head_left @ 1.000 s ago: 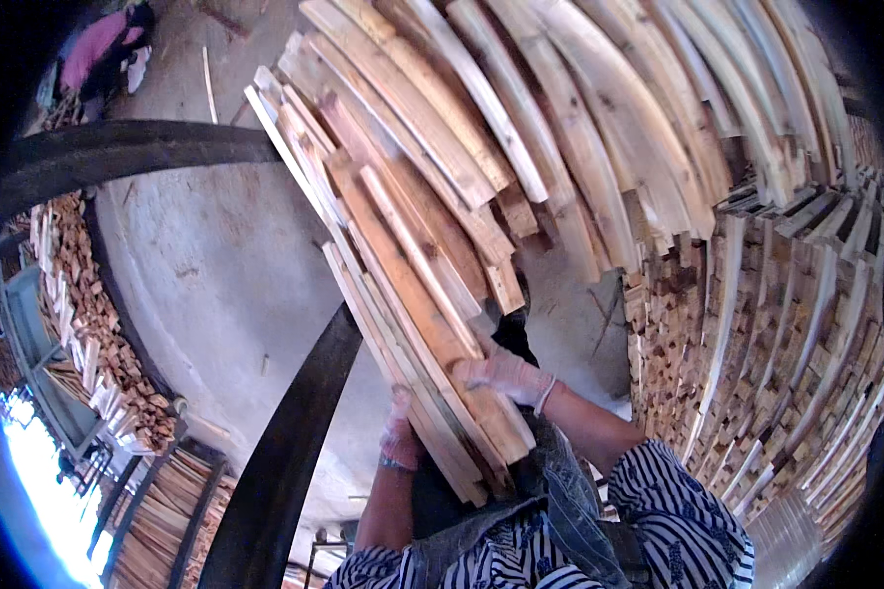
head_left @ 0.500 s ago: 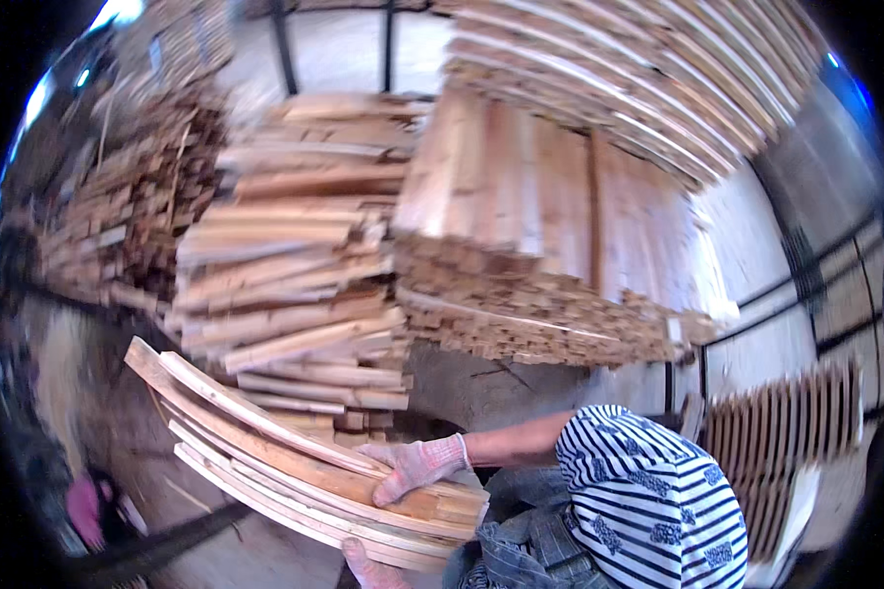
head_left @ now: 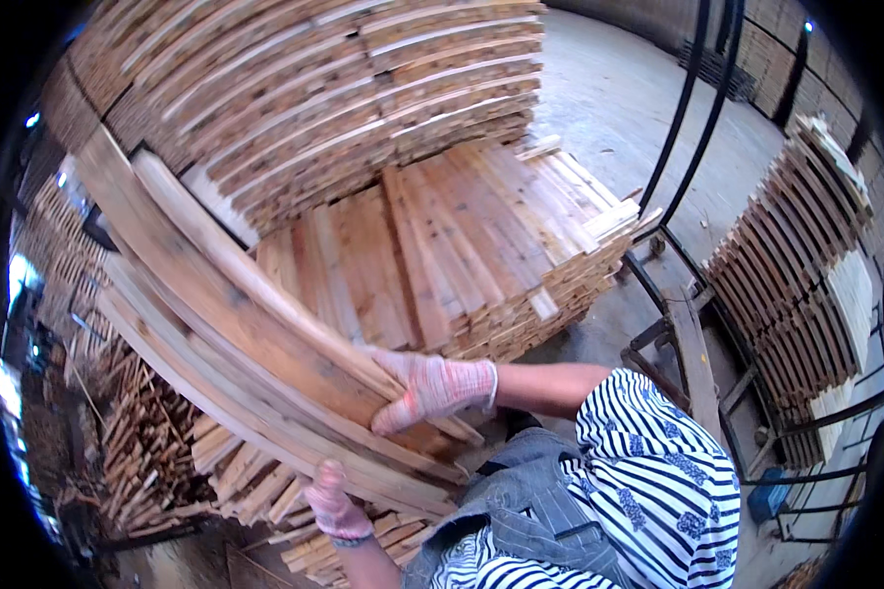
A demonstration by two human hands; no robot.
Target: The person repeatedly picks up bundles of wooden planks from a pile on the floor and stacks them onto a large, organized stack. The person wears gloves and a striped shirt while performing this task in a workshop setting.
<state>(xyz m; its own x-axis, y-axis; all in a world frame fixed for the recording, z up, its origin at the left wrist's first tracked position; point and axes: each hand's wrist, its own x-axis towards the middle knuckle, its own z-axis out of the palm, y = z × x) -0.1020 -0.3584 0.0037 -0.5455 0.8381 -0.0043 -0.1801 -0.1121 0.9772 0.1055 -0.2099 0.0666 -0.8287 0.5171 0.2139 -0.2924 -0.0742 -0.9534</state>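
A bundle of several long wooden boards (head_left: pixel 236 319) slants from the upper left down to my waist. My right hand (head_left: pixel 432 391), in a pale knitted glove, is closed over the upper edge of the bundle, thumb across the broad face of one board. My left hand (head_left: pixel 336 506), also gloved, is at the lower edge of the bundle with its thumb up against the outermost board. Its other fingers are hidden beneath the wood. The near ends of the boards rest close to my grey apron (head_left: pixel 511 501).
Ahead lies a low stack of flat boards (head_left: pixel 413 255), with a tall layered lumber stack (head_left: pixel 363 88) behind it. Loose offcuts (head_left: pixel 157 432) lie at the left. To the right are a dark metal frame (head_left: pixel 692 260), a wooden beam (head_left: pixel 692 363) and a slatted stack (head_left: pixel 791 255).
My view has swung right, bringing the low stack to the centre. The bundle has turned with me, its far end now higher in view. Both hands stay on it.
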